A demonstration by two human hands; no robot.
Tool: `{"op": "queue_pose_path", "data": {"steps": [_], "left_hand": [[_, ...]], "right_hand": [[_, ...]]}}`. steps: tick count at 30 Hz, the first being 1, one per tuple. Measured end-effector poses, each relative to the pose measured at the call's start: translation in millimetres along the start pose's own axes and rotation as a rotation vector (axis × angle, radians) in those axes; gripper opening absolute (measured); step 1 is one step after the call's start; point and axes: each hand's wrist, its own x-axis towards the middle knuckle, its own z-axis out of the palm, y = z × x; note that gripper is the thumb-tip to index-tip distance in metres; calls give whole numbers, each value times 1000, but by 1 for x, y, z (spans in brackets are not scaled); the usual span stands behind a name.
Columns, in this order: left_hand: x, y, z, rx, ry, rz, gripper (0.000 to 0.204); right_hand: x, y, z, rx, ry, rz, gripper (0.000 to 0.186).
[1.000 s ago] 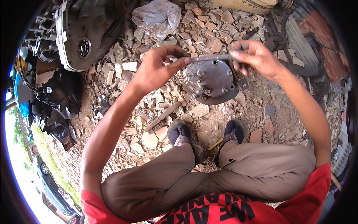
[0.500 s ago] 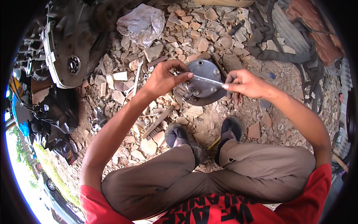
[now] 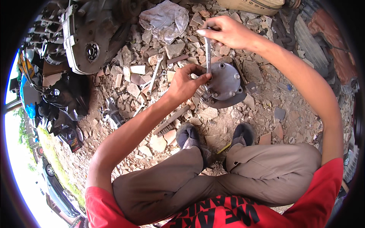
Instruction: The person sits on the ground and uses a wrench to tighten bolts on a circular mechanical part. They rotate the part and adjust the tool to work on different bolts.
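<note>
My left hand is closed on the lower end of a silver wrench, over the left side of a round metal cover with several bolts around it. The cover sits on a darker metal part on the rubble. My right hand grips the wrench's upper end above the cover, thumb along it, so the wrench points away from me. Whether the lower end is on a bolt is hidden by my left fingers. Another wrench lies among the stones to the left.
An engine casing and black plastic bags lie at left. A metal cylinder and a wire brush lie nearer me. A crumpled cloth is beyond. Dark tubing and sheets lie at right. My feet are below the cover.
My right hand has swung forward and left, turning the wrench from crosswise to pointing away from me. My left hand stays at the cover's left side, still on the wrench.
</note>
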Motion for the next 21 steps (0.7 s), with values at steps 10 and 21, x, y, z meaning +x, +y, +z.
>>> {"op": "queue_pose_path", "data": {"steps": [10,21], "left_hand": [[-1,18,-17,-13,99,-9,27],[4,-18,-16,137,-123,280,30]], "right_hand": [[19,9,15,69,-55,-160,31],[-3,12,15,378,-10,28,32]]}}
